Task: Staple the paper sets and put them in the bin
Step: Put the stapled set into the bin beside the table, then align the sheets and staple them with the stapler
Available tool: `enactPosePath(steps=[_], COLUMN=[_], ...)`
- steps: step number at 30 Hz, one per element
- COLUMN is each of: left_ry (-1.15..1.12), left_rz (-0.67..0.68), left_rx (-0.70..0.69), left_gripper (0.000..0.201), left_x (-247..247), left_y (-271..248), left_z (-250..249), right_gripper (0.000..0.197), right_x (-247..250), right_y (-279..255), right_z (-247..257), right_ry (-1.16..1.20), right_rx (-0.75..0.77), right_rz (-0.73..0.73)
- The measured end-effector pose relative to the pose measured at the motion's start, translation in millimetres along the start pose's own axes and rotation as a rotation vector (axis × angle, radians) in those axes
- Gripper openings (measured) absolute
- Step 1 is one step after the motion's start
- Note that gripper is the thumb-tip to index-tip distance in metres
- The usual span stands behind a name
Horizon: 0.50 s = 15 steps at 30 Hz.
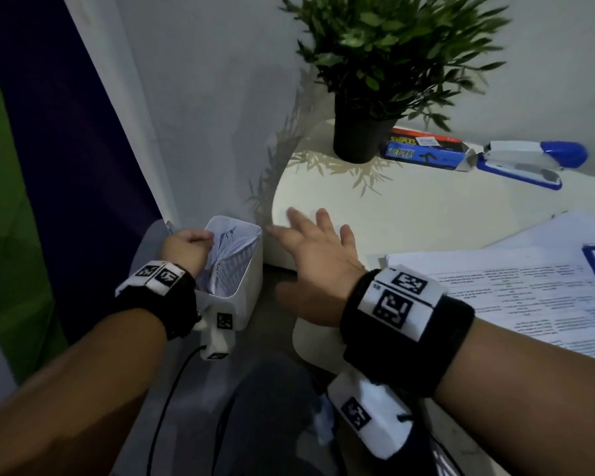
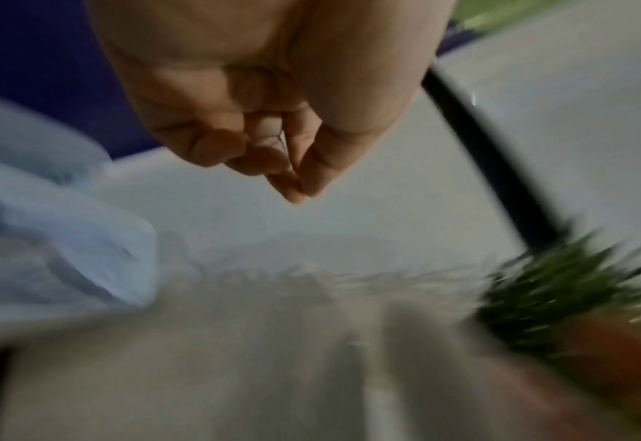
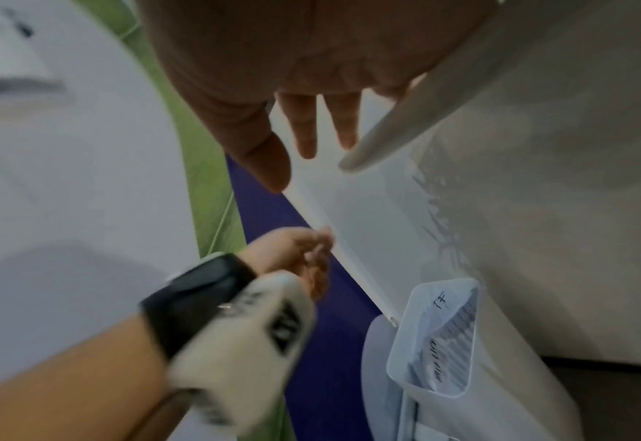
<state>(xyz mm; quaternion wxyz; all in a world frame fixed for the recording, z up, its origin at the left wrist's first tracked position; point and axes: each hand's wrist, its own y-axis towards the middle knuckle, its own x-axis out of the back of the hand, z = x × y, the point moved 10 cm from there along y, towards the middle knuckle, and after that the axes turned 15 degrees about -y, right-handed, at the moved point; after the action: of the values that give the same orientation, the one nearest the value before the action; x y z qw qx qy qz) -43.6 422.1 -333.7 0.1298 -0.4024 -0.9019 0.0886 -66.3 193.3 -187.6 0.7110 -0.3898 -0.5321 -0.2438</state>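
Several curled printed paper sets (image 1: 228, 262) stand in the white bin (image 1: 248, 304); left hand (image 1: 186, 247) curled empty; right hand (image 1: 318, 266) spread.

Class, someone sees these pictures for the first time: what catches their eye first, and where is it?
The potted plant stands at the back of the white table, with the blue stapler to its right. Low on the left, the white bin holds curled papers.

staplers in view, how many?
1. The blue and white stapler lies at the table's far right, beside the staples box. More may sit outside the frame.
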Motion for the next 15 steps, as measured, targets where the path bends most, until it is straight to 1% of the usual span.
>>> enactPosePath(steps=[1,2,4,5,6,8,9,10,11,12,13,14,15], left_ry=[-0.147,-0.274,-0.460,-0.489,-0.474,-0.324,-0.232,-0.129,0.001,0.160,0.359,0.574,0.787], left_rz=[0.014,0.062,0.210,0.283,0.352,0.472,0.526,0.592,0.655,0.712,0.757,0.791,0.808], left_rx=[0.013,0.039,0.069,0.046,0.002,-0.148,-0.225,-0.289,-0.344,-0.395,-0.442,-0.476,-0.503], left_gripper=[0.013,0.013,0.017,0.018,0.019,0.017,0.016,0.013,0.010,0.016,0.027,0.038,0.047], left_x=[-2.9,-10.4,-31.4,-42.7,-55.4,-87.0,-106.1,-127.8,-151.4,-175.3,-197.5,-216.1,-228.9], left_y=[-18.4,-38.0,-83.0,-106.4,-130.0,-176.7,-199.2,-220.5,-239.9,-256.1,-268.1,-276.9,-282.4], left_z=[-19.6,-39.8,-89.2,-115.5,-139.9,-180.4,-193.1,-199.6,-201.4,-198.5,-189.9,-178.2,-167.4], right_gripper=[0.077,0.072,0.061,0.055,0.048,0.026,0.016,0.010,0.009,0.011,0.014,0.019,0.026], right_x=[4.9,11.2,28.0,38.3,50.2,79.0,93.9,107.1,117.3,122.8,124.6,121.8,115.6], right_y=[-3.2,-7.3,-19.3,-27.5,-38.2,-66.9,-84.5,-103.4,-122.0,-138.3,-151.4,-160.8,-167.0], right_z=[-2.0,-7.0,-24.2,-35.4,-47.7,-78.7,-98.3,-121.5,-149.1,-179.4,-209.2,-236.4,-258.8], right_ry=[0.096,0.229,0.485,0.552,0.566,0.495,0.435,0.369,0.306,0.242,0.157,0.034,-0.095], right_rx=[0.017,0.028,0.017,-0.001,-0.015,-0.048,-0.086,-0.148,-0.238,-0.346,-0.461,-0.568,-0.642], right_rz=[-0.024,-0.061,-0.148,-0.190,-0.234,-0.343,-0.401,-0.454,-0.490,-0.500,-0.468,-0.387,-0.274])
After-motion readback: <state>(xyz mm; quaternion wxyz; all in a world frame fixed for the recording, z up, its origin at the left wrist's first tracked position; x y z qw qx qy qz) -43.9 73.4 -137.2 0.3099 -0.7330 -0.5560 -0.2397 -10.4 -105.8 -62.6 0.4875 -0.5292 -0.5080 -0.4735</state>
